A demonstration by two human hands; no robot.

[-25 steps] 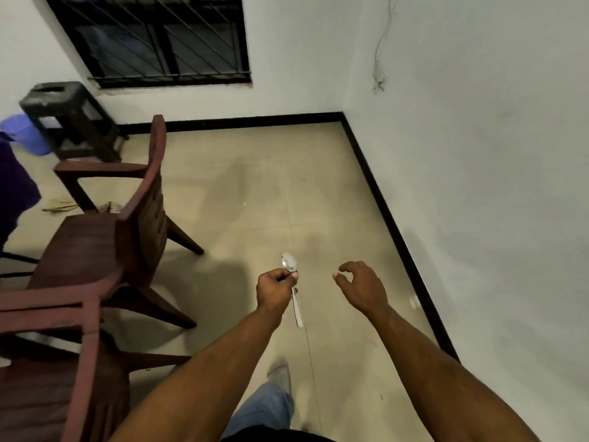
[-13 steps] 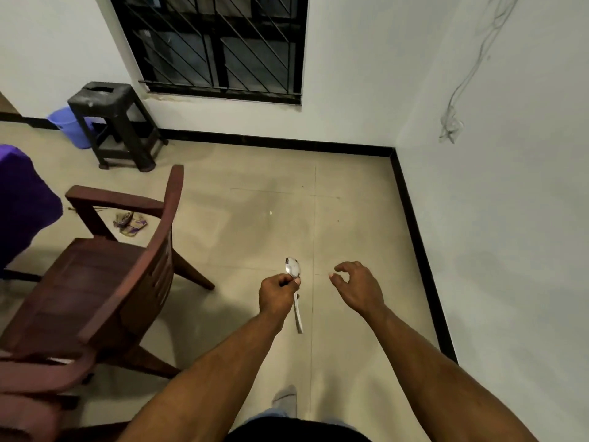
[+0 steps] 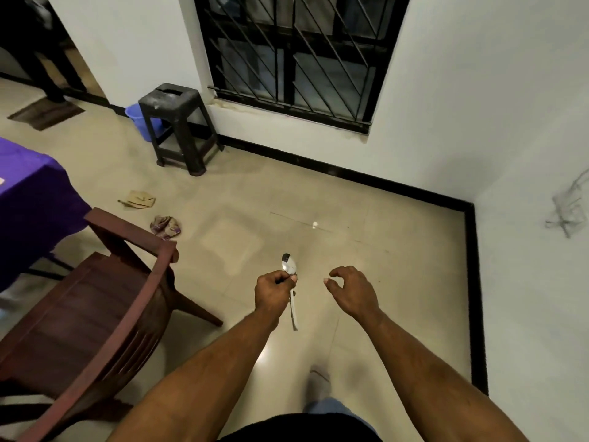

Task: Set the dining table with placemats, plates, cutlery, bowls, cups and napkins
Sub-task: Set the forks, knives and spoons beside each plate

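- Left hand clenched around a spoon, bowl upward, handle hanging below the fist, apparently for carrying.
- Right hand empty, fingers loosely curled, free.
- Purple-clothed surface at far left, beyond a wooden chair.

Spoon: mid-handle hidden inside the closed fist of the left hand; only bowl and handle tail show. Tabletop w/ purple cloth cut off by left edge; a pale item at that edge too cropped to ID. Chair runs out at bottom-left. Blue bucket partly behind black stool. Floor scraps too small to tell.
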